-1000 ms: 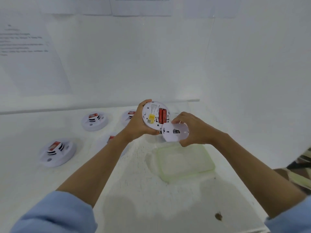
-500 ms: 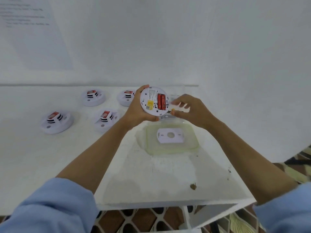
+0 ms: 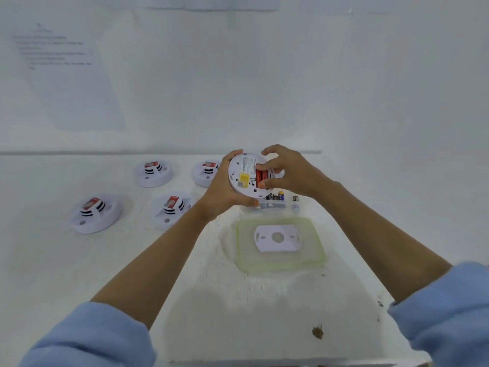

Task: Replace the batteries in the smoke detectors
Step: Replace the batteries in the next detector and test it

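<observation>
My left hand (image 3: 221,189) holds a round white smoke detector (image 3: 244,176) tilted with its back toward me. Two red batteries (image 3: 260,176) sit in its open compartment beside a yellow sticker. The fingers of my right hand (image 3: 287,172) pinch at the red batteries, thumb below and fingers above. The detector's white back cover (image 3: 277,238) lies flat on a pale green lid (image 3: 312,260) in front of me. Behind my hands a clear container (image 3: 280,203) holds several loose batteries, partly hidden.
Several other white smoke detectors with red labels rest on the white table (image 3: 79,260): one at the left (image 3: 95,214), one in the middle (image 3: 170,210), two further back (image 3: 153,172) (image 3: 205,172). White walls close the back and right. The table's front edge lies near the sleeves.
My right hand set the back cover down on the green lid, then moved up onto the red batteries in the detector. The left hand kept holding the detector.
</observation>
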